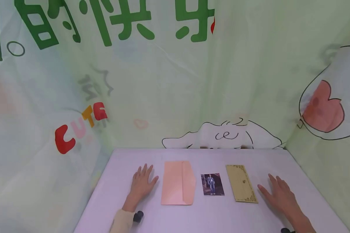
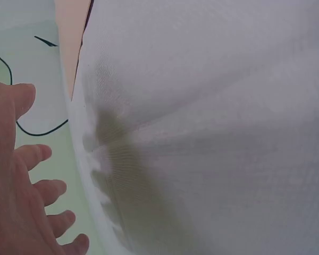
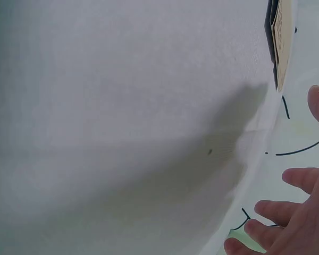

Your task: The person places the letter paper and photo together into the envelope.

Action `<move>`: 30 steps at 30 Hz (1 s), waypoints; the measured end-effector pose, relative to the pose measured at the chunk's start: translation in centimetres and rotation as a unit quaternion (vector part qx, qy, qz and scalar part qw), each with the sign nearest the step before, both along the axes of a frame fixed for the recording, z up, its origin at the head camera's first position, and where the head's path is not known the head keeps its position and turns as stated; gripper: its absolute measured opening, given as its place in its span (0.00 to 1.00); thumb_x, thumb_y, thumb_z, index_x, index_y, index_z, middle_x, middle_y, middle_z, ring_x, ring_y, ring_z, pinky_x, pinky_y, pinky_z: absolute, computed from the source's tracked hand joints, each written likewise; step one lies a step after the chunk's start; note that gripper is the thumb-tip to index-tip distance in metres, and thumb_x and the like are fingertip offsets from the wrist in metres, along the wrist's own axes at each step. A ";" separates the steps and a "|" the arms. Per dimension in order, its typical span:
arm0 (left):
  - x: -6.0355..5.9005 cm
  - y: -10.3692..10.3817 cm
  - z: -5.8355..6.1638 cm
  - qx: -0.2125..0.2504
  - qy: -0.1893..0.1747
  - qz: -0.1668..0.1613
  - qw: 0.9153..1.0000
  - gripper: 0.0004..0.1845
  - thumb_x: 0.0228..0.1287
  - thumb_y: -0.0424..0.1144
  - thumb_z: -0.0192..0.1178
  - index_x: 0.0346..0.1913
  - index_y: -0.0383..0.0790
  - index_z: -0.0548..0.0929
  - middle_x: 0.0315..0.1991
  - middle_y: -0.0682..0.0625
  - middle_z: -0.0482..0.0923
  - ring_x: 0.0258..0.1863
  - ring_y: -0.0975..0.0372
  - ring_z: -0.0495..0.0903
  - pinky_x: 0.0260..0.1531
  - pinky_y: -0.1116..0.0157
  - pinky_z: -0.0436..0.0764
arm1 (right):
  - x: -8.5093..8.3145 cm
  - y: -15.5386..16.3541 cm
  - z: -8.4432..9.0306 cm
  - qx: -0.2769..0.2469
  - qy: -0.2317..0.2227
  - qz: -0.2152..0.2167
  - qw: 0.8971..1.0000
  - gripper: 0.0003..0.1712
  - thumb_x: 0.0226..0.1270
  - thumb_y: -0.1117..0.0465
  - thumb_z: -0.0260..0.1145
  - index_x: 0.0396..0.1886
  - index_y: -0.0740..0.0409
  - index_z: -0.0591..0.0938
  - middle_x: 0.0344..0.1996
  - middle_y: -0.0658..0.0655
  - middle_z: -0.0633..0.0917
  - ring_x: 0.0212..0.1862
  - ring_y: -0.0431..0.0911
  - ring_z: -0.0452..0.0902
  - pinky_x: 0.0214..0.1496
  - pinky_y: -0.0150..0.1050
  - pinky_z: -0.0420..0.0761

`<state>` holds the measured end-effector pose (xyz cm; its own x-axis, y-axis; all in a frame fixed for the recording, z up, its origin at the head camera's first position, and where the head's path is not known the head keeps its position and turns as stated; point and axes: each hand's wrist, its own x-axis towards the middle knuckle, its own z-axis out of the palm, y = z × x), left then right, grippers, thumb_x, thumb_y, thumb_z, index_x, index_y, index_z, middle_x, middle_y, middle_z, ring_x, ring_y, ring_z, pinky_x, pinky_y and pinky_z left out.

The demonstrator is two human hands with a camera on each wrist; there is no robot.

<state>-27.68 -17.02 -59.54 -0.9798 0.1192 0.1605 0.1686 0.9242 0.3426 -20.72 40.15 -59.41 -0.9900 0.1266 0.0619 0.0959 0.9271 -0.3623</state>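
On the white table (image 1: 210,216) lie three flat items in a row: a pink envelope (image 1: 177,183) with its flap open, a small photo of a person (image 1: 212,184), and a tan card with a decorated border (image 1: 241,187). My left hand (image 1: 142,183) rests flat on the table just left of the envelope, fingers spread. My right hand (image 1: 280,194) lies flat to the right of the tan card, fingers straight. Neither hand holds anything. In the left wrist view the left hand (image 2: 16,186) shows beside the envelope's edge (image 2: 72,37). The right wrist view catches the right hand (image 3: 297,212) and the card's edge (image 3: 283,37).
A pale green printed cloth (image 1: 175,81) with green characters, "CUTE" lettering and cartoon drawings forms a backdrop behind and on both sides of the table. The table's left edge (image 1: 90,200) and right edge (image 1: 320,191) run close to the hands.
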 end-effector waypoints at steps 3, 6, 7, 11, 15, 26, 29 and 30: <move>-0.1 -0.2 0.3 0.001 0.001 -0.001 1.000 0.36 0.73 0.62 0.50 0.76 0.46 0.66 0.77 0.37 0.59 0.77 0.38 0.55 0.72 0.38 0.57 | -0.6 -0.2 0.2 0.002 0.000 0.003 1.000 0.57 0.73 0.29 0.48 0.74 0.78 0.53 0.68 0.88 0.53 0.67 0.82 0.48 0.60 0.80 0.55; -0.1 -0.2 0.3 0.004 -0.002 -0.004 1.000 0.36 0.72 0.61 0.51 0.75 0.45 0.66 0.77 0.36 0.59 0.77 0.37 0.55 0.72 0.38 0.57 | -0.8 -0.5 0.1 -0.003 -0.006 0.006 1.000 0.58 0.73 0.28 0.47 0.74 0.78 0.53 0.68 0.88 0.53 0.68 0.82 0.47 0.61 0.80 0.54; -0.1 -0.1 0.3 0.005 -0.004 -0.005 1.000 0.36 0.72 0.61 0.52 0.75 0.44 0.66 0.77 0.36 0.59 0.77 0.37 0.55 0.72 0.38 0.57 | -0.8 -0.6 0.0 -0.005 -0.010 0.006 1.000 0.58 0.73 0.28 0.47 0.74 0.78 0.53 0.68 0.88 0.52 0.68 0.82 0.47 0.62 0.80 0.54; 0.0 0.3 0.1 0.006 -0.017 -0.011 1.000 0.37 0.72 0.61 0.52 0.75 0.44 0.66 0.77 0.36 0.59 0.77 0.37 0.54 0.73 0.39 0.56 | -0.8 -1.4 0.1 -0.013 -0.022 0.009 1.000 0.59 0.72 0.27 0.47 0.75 0.77 0.52 0.68 0.87 0.51 0.68 0.82 0.46 0.63 0.79 0.52; -0.1 0.8 0.0 0.013 -0.016 -0.023 1.000 0.37 0.71 0.61 0.53 0.75 0.43 0.66 0.77 0.35 0.59 0.77 0.37 0.55 0.72 0.38 0.56 | -1.1 -2.4 0.5 -0.023 -0.031 0.014 0.999 0.59 0.72 0.27 0.47 0.76 0.75 0.50 0.70 0.87 0.50 0.70 0.81 0.44 0.64 0.79 0.50; -0.3 2.6 -0.3 0.009 -0.012 -0.048 0.999 0.37 0.71 0.63 0.52 0.75 0.45 0.66 0.77 0.37 0.58 0.77 0.37 0.55 0.71 0.38 0.57 | -2.1 -5.4 0.9 -0.017 -0.026 0.041 0.999 0.55 0.74 0.30 0.49 0.75 0.74 0.53 0.70 0.86 0.51 0.70 0.81 0.46 0.64 0.79 0.52; -0.2 3.1 -0.2 0.005 -0.009 -0.051 0.999 0.38 0.71 0.63 0.51 0.75 0.45 0.66 0.77 0.37 0.59 0.77 0.38 0.56 0.71 0.38 0.58 | -2.2 -6.0 0.7 -0.016 -0.020 0.046 0.999 0.54 0.74 0.31 0.49 0.76 0.74 0.54 0.70 0.86 0.52 0.70 0.81 0.46 0.64 0.79 0.53; -0.2 3.2 -0.2 0.003 -0.011 -0.050 0.999 0.38 0.71 0.63 0.51 0.76 0.45 0.66 0.78 0.38 0.59 0.77 0.38 0.55 0.71 0.38 0.58 | -2.2 -6.2 0.6 -0.017 -0.018 0.048 0.999 0.54 0.74 0.31 0.49 0.76 0.74 0.54 0.70 0.86 0.52 0.70 0.81 0.46 0.64 0.78 0.52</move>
<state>-27.85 -13.84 -59.73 -0.9665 0.2159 0.1391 0.2520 0.9013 0.3524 -22.97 33.95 -58.82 -0.9992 0.0324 0.0234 0.0206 0.9199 -0.3916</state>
